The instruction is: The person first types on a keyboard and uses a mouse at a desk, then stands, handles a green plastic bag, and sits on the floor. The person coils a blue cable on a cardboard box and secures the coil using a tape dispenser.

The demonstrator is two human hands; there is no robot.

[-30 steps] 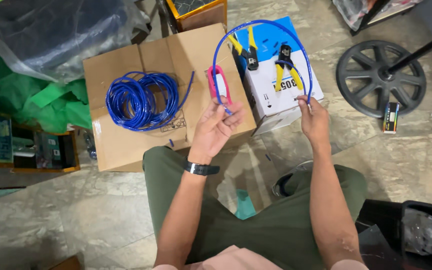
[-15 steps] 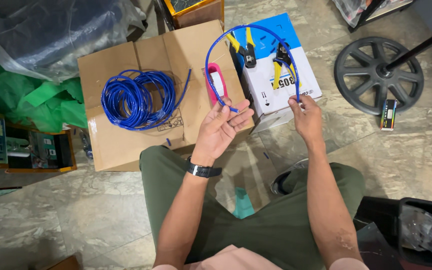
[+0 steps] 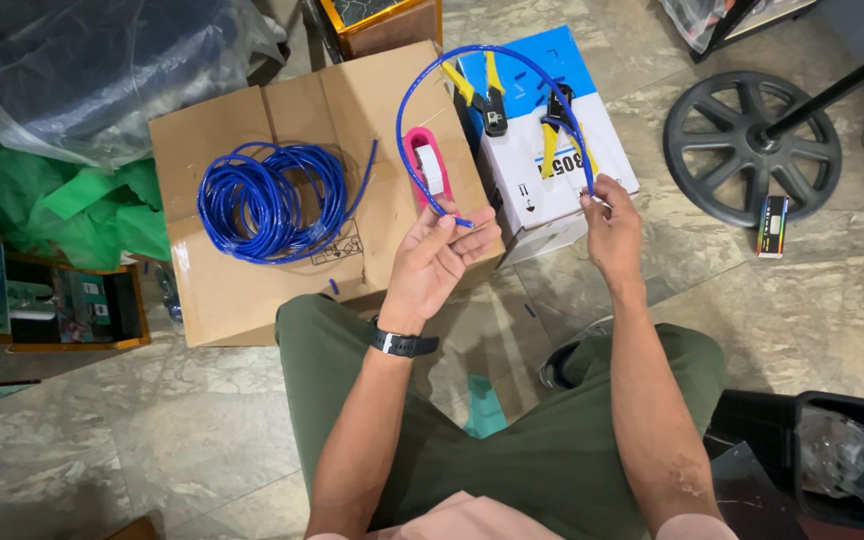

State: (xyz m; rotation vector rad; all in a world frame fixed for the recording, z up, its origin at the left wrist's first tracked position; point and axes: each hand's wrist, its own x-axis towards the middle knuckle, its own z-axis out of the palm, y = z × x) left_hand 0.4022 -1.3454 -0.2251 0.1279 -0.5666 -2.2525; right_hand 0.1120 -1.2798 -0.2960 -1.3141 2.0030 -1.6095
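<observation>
Both hands hold a short blue cable point(image 3: 482, 55) arched over the cardboard point(image 3: 252, 290): left hand point(image 3: 442, 255) fingers pinch one end, right hand point(image 3: 607, 225) fingers pinch the other. A cable coil point(image 3: 267, 200) lies left.

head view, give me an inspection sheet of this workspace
surface: flattened cardboard box on a stone tile floor.
job's things: short blue cable bent in an arch, one end in each hand.
clutter: pink tool on the cardboard; two yellow-handled pliers on a white and blue box.
grippers: left hand and right hand each pinch a cable end with the fingers.
cables: coil of blue cable on the cardboard.
surroundings: round black stand base, green cloth, clear plastic sheet.
</observation>
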